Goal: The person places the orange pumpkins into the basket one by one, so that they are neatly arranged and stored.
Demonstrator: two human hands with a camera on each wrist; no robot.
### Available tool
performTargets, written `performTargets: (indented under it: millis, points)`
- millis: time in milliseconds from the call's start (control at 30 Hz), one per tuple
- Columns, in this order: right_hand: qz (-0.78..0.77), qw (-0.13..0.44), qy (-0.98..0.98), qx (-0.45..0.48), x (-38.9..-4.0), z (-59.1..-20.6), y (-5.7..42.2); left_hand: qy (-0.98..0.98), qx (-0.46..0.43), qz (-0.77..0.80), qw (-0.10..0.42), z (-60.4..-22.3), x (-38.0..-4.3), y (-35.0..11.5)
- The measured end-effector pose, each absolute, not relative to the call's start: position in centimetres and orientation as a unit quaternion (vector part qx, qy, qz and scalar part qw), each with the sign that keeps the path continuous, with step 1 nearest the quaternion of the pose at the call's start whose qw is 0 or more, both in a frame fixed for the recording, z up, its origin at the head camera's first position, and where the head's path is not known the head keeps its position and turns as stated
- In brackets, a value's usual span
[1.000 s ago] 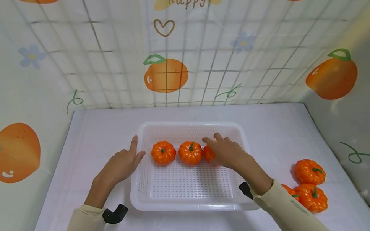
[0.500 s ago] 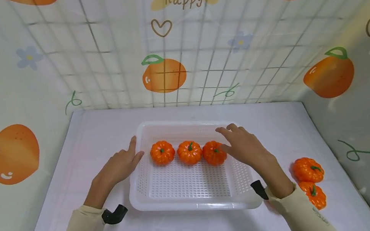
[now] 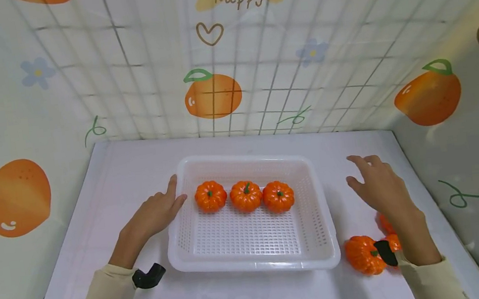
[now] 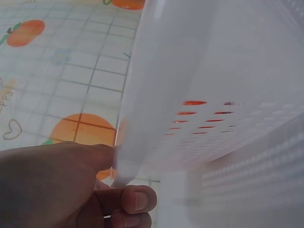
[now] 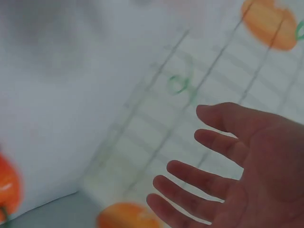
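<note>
A white plastic basket (image 3: 254,266) with a perforated bottom stands on the table. Inside it, three small orange pumpkins lie in a row: a left pumpkin (image 3: 211,196), a middle pumpkin (image 3: 246,196) and a right pumpkin (image 3: 278,196). My left hand (image 3: 153,215) pinches the basket's left rim; in the left wrist view its thumb and curled fingers (image 4: 137,201) meet at that edge. To the right of the basket, my right hand (image 3: 380,187) hangs in the air, fingers apart and holding nothing, as the right wrist view also shows (image 5: 266,166).
Right of the basket sits a cluster of more pumpkins, the nearest pumpkin (image 3: 363,255) in plain sight and the others partly hidden by the right wrist. A white table (image 3: 133,157) is bounded by printed curtain walls (image 3: 156,55) at the back and sides.
My right hand has let go of the right pumpkin in the basket and moved off to the right, over the loose pumpkins. The left hand stays at the rim.
</note>
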State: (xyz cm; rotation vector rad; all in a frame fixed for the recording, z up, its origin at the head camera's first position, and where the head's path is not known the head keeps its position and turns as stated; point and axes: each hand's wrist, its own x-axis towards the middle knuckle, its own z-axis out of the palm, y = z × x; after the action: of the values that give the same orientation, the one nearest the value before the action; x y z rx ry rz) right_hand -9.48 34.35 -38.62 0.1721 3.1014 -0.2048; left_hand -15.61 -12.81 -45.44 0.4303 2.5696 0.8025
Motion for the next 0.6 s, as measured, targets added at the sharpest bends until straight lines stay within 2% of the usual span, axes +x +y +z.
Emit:
performTargets:
  millis: [233, 600]
  points:
    - [-0.072, 0.04, 0.993, 0.085, -7.1, -41.2, 40.1, 0.922, 0.151, 0.288, 0.211, -45.3, -15.6, -12.7]
    - [-0.14, 0.152, 0.965, 0.164, -5.0, -43.8, 44.4, 0.919, 0.144, 0.295, 0.219, -45.4, -15.6, -12.7]
